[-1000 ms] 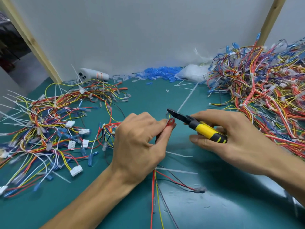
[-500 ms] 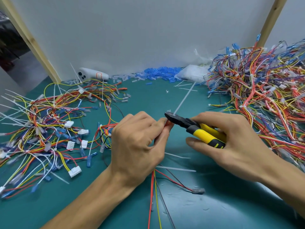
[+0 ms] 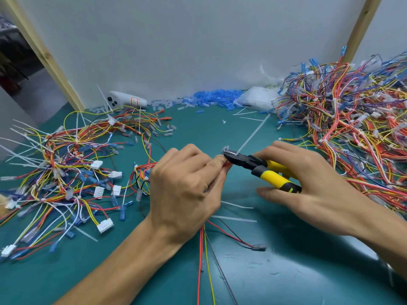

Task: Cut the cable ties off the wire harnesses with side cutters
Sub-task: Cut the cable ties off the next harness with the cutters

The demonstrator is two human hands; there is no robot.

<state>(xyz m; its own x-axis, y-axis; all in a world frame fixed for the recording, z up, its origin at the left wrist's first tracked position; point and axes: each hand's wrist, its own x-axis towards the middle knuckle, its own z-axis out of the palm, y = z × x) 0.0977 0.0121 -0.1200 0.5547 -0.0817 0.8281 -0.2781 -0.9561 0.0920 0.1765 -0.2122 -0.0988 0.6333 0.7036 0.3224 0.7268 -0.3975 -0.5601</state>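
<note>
1. Step in hand: the cut itself. The left hand (image 3: 185,190) pinches a small bunch of wires (image 3: 226,165) between thumb and curled fingers, in the middle of the bench (image 3: 308,271); loose red, yellow and dark leads trail from under the palm toward the near edge.
2. The right hand (image 3: 308,183) is wrapped round the yellow handles of the side cutters (image 3: 253,161), with the blades at the cable tie (image 3: 226,149) just above the left fingertips. The tie's long white tail (image 3: 253,135) runs off toward the back right.
3. Blades look nearly closed on the tie; whether it is already severed, cannot tell, as the spot is small and partly hidden.
4. Next move, as I judge it: squeeze through, keep the blade tips off the wire insulation, then pull the tie free.
5. Uncut stock: big wire heap (image 3: 352,133) at the right edge. Loose wires (image 3: 66,168) spread at the left edge, some white ties among them.
</note>
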